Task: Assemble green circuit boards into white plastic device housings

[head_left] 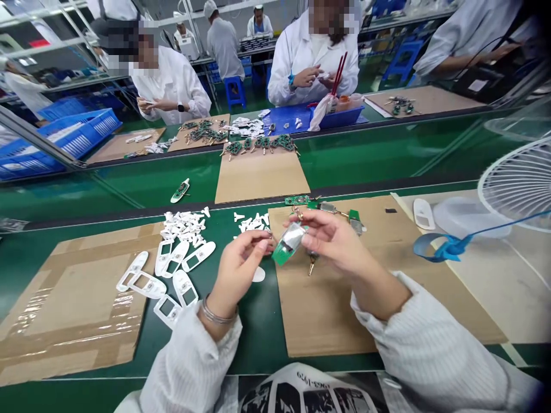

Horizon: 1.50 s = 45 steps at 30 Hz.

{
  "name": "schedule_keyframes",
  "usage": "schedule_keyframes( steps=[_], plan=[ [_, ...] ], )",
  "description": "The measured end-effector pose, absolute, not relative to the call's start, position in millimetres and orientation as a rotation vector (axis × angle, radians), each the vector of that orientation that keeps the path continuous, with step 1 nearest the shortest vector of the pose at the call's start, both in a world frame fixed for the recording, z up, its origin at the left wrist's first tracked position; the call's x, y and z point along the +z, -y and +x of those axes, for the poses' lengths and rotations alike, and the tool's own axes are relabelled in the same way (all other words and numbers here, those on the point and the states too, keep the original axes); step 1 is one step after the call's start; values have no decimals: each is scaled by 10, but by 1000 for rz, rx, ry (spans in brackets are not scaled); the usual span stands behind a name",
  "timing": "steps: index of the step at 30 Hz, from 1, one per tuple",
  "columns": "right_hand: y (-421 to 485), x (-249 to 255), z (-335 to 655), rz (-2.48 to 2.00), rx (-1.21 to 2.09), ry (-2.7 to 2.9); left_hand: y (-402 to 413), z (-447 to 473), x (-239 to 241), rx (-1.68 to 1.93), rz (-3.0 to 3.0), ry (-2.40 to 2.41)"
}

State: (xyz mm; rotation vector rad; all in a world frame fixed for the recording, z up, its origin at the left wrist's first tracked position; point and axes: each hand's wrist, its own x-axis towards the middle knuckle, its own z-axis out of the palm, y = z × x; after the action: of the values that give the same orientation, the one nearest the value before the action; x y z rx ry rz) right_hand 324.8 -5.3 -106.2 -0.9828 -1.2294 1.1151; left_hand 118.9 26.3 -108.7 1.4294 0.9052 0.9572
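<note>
Green assembly bench [258,332] — circuit board pinched between both hands

Head view: above a cardboard sheet [327,321], the left hand [239,267] and right hand [333,244] grip, fingertips closed on it, a green circuit board [279,255] carrying a silver pouch [291,238] — white plastic casings [185,281] lie left.

Green belt [258,330] beside the left hand [241,267] looks passable; plastic shells [185,287] flank it.

Electronics factory: green assembly belts [142,195], circuit boards [260,144], white-smocked workers [172,86].
</note>
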Motion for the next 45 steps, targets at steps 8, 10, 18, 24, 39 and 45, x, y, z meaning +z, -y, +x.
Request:
schedule_keyframes(
  steps=[8, 10, 18, 24, 39, 45],
  plan=[
    [116, -1170, 3113, -771, 1383, 1198, -215, 1296, -1263, 620, 598, -453],
    [122, -1172, 3119, -742, 1452, 1233, -212, 1292, -1314, 548, 571, -423],
    [151, -1204, 3103, -944, 1185, 1415, -217, 1255, -1373, 608, 717, -483],
    [112, -1253, 3108, -1056, 1062, 1366, -177, 1281, -1375, 492, 775, -408],
    [193, -1185, 3149, -1012, 397, 1853, -194, 1271, -1413, 618, 903, -574],
    [194, -1158, 3165, -961, 320, 1842, -211, 1258, -1407, 561, 927, -639]
  ],
)
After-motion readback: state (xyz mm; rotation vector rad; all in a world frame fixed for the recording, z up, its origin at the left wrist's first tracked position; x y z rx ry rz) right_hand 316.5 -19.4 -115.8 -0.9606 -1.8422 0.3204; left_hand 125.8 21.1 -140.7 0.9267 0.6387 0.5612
